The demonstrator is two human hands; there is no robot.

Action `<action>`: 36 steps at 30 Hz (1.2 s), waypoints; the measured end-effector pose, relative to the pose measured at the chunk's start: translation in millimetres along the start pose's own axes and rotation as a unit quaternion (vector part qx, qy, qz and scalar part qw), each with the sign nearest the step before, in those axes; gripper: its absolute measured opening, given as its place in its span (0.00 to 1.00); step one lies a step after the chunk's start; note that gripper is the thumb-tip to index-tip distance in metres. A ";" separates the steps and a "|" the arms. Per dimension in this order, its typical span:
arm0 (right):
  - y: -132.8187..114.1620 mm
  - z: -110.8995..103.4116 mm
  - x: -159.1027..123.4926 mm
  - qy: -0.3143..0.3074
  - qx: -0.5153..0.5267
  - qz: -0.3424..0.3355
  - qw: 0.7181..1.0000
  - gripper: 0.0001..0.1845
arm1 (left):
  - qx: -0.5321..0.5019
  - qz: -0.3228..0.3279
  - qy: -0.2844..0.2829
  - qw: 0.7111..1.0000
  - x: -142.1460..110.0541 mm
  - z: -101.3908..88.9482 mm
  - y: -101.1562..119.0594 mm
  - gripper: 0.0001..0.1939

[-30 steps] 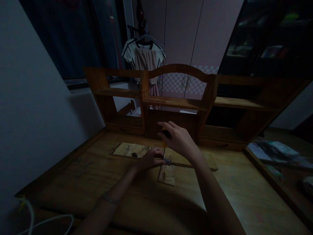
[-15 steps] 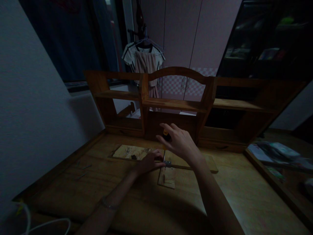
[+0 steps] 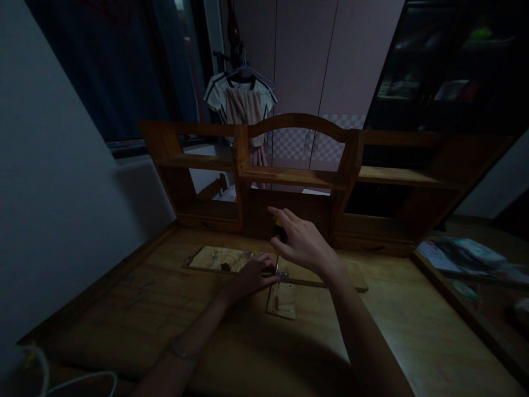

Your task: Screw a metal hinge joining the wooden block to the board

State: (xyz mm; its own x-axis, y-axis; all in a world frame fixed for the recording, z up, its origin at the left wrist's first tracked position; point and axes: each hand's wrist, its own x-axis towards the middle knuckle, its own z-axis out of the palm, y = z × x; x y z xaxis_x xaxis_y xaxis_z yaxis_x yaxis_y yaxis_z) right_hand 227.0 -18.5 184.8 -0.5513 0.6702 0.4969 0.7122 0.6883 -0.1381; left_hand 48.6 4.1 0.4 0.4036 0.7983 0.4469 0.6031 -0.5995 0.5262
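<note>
My right hand (image 3: 303,240) is closed around the yellow-and-black handle of a screwdriver (image 3: 280,230). The screwdriver stands upright, its thin shaft running down to a small metal plate (image 3: 283,275) that looks like a hinge. Low beside the shaft, my left hand (image 3: 256,274) has its fingers curled, with thumb and fingertips at the plate's left end; whether they also pinch a screw is hidden. The plate lies where a small piece of board (image 3: 281,301) meets a longer plain board (image 3: 347,277). Left of them is a stained, rough-faced board (image 3: 215,258), partly behind my left hand.
The wooden desktop (image 3: 397,309) carries a few small thin pieces (image 3: 136,300) at the left. A wooden shelf unit (image 3: 293,176) rises along the back. A white cable (image 3: 82,377) curls at the lower left. Papers and bags (image 3: 471,256) lie beyond the right edge.
My right hand has turned slightly about the screwdriver handle, its thumb shifting to the right. My left hand and the boards stay in place; the view has moved a little.
</note>
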 end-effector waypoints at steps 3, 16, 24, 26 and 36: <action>-0.2 2.2 1.2 0.000 -0.020 0.019 1.000 0.26 | -0.005 0.002 -0.012 1.000 -0.1 -0.9 1.7 0.11; -0.9 -3.7 2.1 -0.002 -0.023 0.014 1.000 0.19 | 0.000 0.003 -0.012 1.000 0.2 -1.2 1.7 0.11; 4.5 2.3 3.7 0.029 -0.041 0.042 0.998 0.20 | 0.013 0.006 -0.006 1.000 -0.2 3.3 -3.4 0.11; 2.2 -1.8 1.4 0.031 -0.015 0.031 0.999 0.21 | 0.012 0.006 -0.003 1.000 -0.6 3.3 -3.2 0.11; -4.0 0.4 2.3 0.019 -0.041 0.055 0.997 0.17 | -0.001 0.014 -0.009 1.000 0.5 -0.6 4.0 0.09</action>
State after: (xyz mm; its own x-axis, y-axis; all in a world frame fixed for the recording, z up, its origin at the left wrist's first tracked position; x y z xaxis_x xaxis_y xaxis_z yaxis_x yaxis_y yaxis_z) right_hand 222.7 -19.6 186.2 -0.4524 0.7286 0.5144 0.8017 0.5848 -0.1233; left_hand 50.8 2.0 3.2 0.4321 0.7822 0.4489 0.5901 -0.6216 0.5151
